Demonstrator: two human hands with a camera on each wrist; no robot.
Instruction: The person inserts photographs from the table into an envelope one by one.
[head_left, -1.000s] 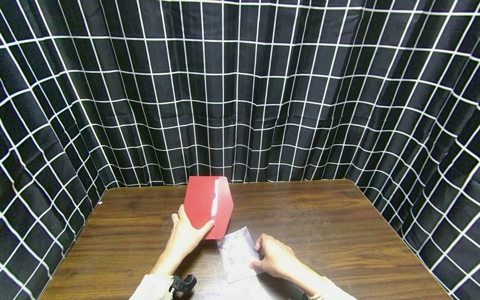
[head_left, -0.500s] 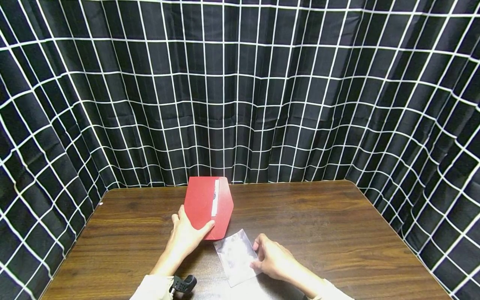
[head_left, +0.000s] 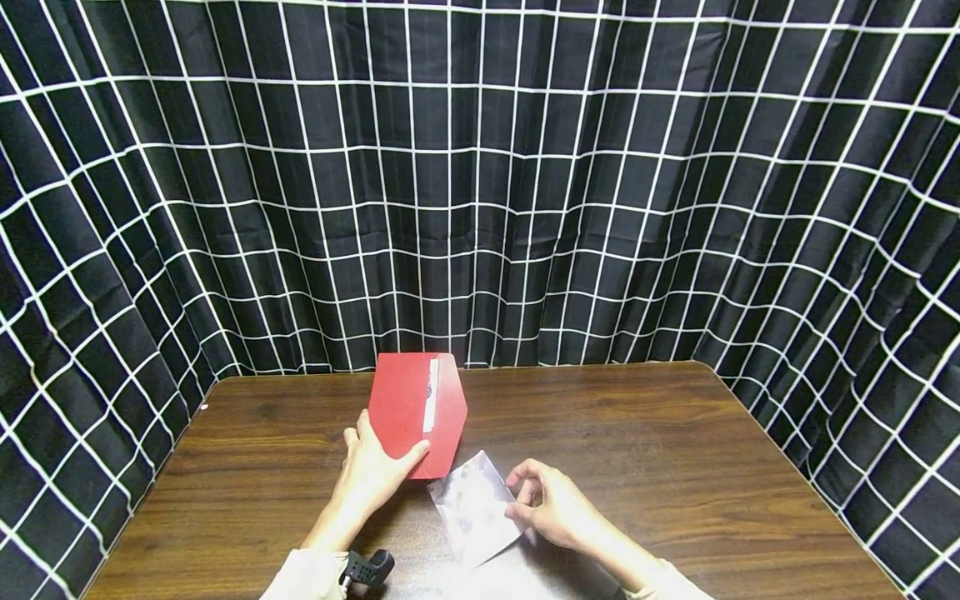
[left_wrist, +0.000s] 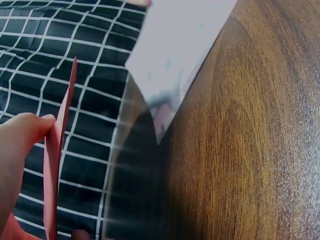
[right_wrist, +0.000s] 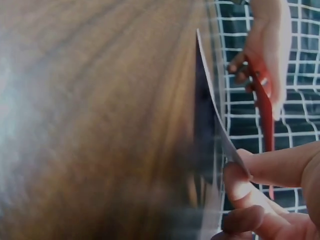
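My left hand (head_left: 375, 471) grips a red envelope (head_left: 397, 400) by its lower left part, thumb across the front. Its pointed flap is open to the right, and a strip of white paper (head_left: 430, 400) with a dark mark shows along the opening. In the right wrist view the envelope (right_wrist: 262, 100) appears nearly edge-on. My right hand (head_left: 555, 504) pinches a thin, pale, glossy square card (head_left: 476, 508) at its right edge between thumb and fingers. The right wrist view shows the card (right_wrist: 218, 112) slightly bowed, its other face dark. Glare hides what is printed on it.
A brown wood-grain table (head_left: 637, 450) lies under both hands. Behind and at the sides hangs a black curtain (head_left: 480, 208) with a white grid. On my left wrist is a black strap (head_left: 367, 568). A tiny white speck (head_left: 204, 407) sits near the table's left edge.
The card shifted slightly left and toward me, then tilted a little as its far corner rose. My right hand turned slightly, its fingers more bent. The left hand and envelope stayed still.
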